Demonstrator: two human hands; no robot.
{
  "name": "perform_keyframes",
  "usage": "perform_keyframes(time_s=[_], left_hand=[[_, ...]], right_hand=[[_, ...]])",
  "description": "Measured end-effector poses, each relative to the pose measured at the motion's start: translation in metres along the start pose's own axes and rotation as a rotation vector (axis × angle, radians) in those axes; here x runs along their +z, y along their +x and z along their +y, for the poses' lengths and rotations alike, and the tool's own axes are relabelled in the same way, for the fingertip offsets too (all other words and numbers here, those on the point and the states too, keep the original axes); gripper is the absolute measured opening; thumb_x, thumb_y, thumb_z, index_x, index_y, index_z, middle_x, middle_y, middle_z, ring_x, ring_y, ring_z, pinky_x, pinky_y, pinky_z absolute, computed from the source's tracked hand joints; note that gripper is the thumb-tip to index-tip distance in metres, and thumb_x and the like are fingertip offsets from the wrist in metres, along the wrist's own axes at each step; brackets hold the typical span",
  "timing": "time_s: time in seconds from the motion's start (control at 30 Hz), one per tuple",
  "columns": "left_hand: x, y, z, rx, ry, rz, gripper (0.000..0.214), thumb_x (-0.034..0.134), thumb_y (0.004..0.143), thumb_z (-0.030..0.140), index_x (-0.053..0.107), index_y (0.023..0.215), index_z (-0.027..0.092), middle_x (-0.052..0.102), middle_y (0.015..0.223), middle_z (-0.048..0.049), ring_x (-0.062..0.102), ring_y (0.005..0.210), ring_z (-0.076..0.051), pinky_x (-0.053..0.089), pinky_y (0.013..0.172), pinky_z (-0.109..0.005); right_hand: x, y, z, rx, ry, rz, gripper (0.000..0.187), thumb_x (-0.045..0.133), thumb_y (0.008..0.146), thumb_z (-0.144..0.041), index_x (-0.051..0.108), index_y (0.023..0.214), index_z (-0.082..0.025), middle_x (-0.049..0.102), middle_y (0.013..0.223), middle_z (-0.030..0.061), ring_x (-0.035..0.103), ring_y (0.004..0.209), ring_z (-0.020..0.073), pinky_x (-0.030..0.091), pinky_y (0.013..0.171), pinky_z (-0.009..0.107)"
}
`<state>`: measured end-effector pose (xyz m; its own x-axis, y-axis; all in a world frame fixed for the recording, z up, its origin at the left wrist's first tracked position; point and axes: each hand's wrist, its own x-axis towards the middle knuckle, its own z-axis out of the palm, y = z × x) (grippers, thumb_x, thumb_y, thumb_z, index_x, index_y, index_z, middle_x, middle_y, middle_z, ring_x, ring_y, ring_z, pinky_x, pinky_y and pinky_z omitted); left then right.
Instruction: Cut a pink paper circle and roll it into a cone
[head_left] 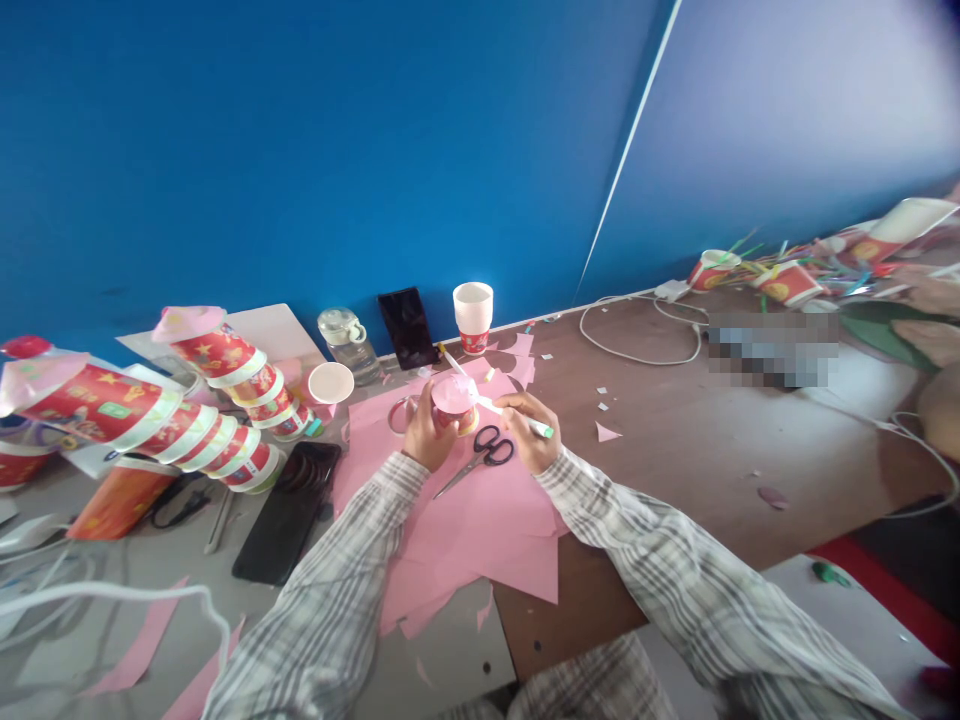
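My left hand (430,436) is closed around the side of a red paper cup (466,420) topped with pink paper (453,391). In my right hand (531,430) is a slim white pen with a green end (539,428); its tip points at the cup's pink top, and whether it touches cannot be told. Just below the cup lie scissors with black handles (495,446), blades toward the lower left. Under both hands spread several pink paper sheets (457,520). A roll of tape (399,414) sits partly hidden behind my left hand.
Stacked red paper cups with pink cone tops (157,420) lean at left. Nearby are a black phone (289,515), a glass jug (349,343) and a white cup (331,383). Another cup (473,318) stands by the blue wall. At right are a white cable (637,355) and another person's hand (930,340).
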<state>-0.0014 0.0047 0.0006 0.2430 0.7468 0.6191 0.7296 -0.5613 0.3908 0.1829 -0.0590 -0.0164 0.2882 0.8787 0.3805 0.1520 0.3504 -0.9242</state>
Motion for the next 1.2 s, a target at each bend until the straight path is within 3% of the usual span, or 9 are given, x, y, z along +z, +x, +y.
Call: perform_keyframes(time_s=[0.13, 0.27, 0.6, 0.87, 1.2], left_hand=[[0.0014, -0.0005, -0.0028, 0.000, -0.060, -0.008, 0.076, 0.056, 0.057, 0.015, 0.022, 0.125, 0.015, 0.050, 0.112, -0.0148, 0.047, 0.103, -0.031, 0.038, 0.089, -0.054], [0.0017, -0.0007, -0.0044, 0.020, -0.069, -0.013, 0.076, 0.056, 0.058, 0.016, 0.021, 0.125, 0.016, 0.049, 0.114, -0.0148, 0.047, 0.103, -0.031, 0.038, 0.088, -0.056], [0.0005, -0.0006, -0.0019, 0.017, -0.074, 0.011, 0.074, 0.055, 0.058, 0.015, 0.022, 0.125, 0.017, 0.050, 0.111, -0.0145, 0.049, 0.100, -0.031, 0.040, 0.086, -0.055], [-0.0006, -0.0002, -0.0018, 0.021, -0.077, -0.006, 0.074, 0.054, 0.058, 0.016, 0.023, 0.125, 0.015, 0.052, 0.111, -0.0145, 0.049, 0.100, -0.031, 0.039, 0.088, -0.054], [-0.0003, -0.0004, -0.0016, 0.021, -0.056, -0.011, 0.077, 0.056, 0.059, 0.016, 0.019, 0.126, 0.018, 0.048, 0.116, -0.0138, 0.047, 0.103, -0.032, 0.039, 0.088, -0.057]], right_hand=[[0.0035, 0.0001, -0.0008, 0.007, 0.016, -0.044, 0.030, 0.088, 0.091, -0.064, 0.085, 0.086, -0.034, 0.077, 0.071, 0.0049, 0.070, 0.061, 0.0246, 0.059, 0.057, 0.040], [0.0045, 0.0017, -0.0032, -0.005, 0.010, -0.111, 0.028, 0.085, 0.090, -0.054, 0.087, 0.091, -0.026, 0.075, 0.068, 0.0014, 0.063, 0.057, 0.0194, 0.053, 0.056, 0.034], [-0.0020, 0.0049, -0.0022, -0.017, 0.014, -0.007, 0.030, 0.079, 0.091, -0.054, 0.082, 0.082, -0.026, 0.064, 0.060, -0.0024, 0.056, 0.053, 0.0179, 0.049, 0.055, 0.034], [0.0031, -0.0009, 0.0020, 0.015, 0.035, -0.078, 0.019, 0.091, 0.095, -0.055, 0.088, 0.095, -0.037, 0.081, 0.075, 0.0068, 0.074, 0.062, 0.0266, 0.060, 0.053, 0.039], [0.0032, 0.0010, 0.0010, 0.038, 0.011, -0.104, 0.017, 0.096, 0.097, -0.049, 0.086, 0.092, -0.036, 0.083, 0.076, 0.0067, 0.080, 0.063, 0.0267, 0.062, 0.052, 0.037]])
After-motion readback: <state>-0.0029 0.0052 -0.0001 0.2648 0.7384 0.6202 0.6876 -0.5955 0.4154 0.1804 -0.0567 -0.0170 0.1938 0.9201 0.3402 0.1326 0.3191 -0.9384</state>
